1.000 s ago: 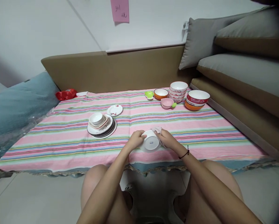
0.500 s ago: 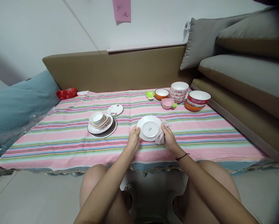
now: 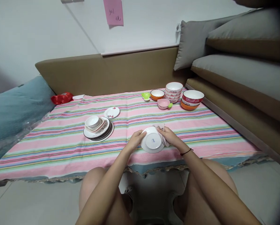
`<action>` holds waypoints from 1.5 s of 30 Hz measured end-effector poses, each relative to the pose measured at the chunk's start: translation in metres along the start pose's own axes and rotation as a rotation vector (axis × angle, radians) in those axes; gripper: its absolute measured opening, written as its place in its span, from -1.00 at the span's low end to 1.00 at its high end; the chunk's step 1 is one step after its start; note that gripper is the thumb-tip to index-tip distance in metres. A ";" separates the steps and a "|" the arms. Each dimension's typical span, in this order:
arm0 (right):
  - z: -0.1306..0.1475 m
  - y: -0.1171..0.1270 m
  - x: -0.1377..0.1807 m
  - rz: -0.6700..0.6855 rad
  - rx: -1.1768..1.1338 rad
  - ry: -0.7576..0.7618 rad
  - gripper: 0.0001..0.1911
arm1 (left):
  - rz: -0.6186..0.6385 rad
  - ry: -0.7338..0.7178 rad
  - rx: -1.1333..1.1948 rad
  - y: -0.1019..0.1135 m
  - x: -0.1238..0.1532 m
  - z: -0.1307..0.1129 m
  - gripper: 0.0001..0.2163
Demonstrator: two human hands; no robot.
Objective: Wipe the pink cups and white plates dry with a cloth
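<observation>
Between my hands is a white plate (image 3: 153, 141), its underside with a small blue mark facing me, held above the front of the striped cloth. My left hand (image 3: 135, 139) grips the plate's left rim, thumb on the underside. At the upper right rim, my right hand (image 3: 169, 136) presses a pale pinkish-grey cloth (image 3: 166, 142) against the plate. To the left stands a stack of plates (image 3: 100, 137) topped by small white bowls (image 3: 92, 121). Just behind that stack lies a white plate with red flowers (image 3: 112, 112).
At the back right are stacked red-patterned bowls (image 3: 173, 97), an orange bowl (image 3: 157, 94), a green dish (image 3: 146, 96), pink dishes (image 3: 163, 103) and another bowl stack (image 3: 192, 99). Grey cushions (image 3: 238, 68) border the right. A red package (image 3: 62, 98) lies back left.
The plate has turned and come lower, nearer me. My right hand with the cloth has moved along its rim to the upper right. The whole view has shifted a little.
</observation>
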State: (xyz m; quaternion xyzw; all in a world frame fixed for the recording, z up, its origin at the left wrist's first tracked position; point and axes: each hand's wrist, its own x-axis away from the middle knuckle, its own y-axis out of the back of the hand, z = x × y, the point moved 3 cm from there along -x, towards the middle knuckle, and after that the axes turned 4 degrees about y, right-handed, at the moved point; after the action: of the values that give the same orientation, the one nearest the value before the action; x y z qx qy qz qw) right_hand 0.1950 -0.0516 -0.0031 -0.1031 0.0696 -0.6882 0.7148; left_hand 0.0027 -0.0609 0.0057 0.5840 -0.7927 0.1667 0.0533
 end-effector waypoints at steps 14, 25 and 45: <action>-0.065 -0.041 0.022 -0.268 -0.255 -0.008 -0.55 | -0.305 -0.233 0.386 0.000 -0.012 0.016 -0.69; -0.016 0.006 -0.002 0.038 -0.088 -0.137 -0.68 | -0.017 0.028 0.084 0.006 -0.002 0.014 -0.69; -0.050 -0.014 0.003 -0.128 -0.208 -0.106 -0.70 | -0.103 -0.085 0.298 -0.002 -0.001 0.014 -0.62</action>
State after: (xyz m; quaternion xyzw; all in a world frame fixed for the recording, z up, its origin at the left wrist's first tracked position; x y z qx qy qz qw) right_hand 0.1698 -0.0580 -0.0480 -0.2171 0.0960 -0.7151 0.6575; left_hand 0.0064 -0.0656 -0.0072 0.6317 -0.7298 0.2549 -0.0589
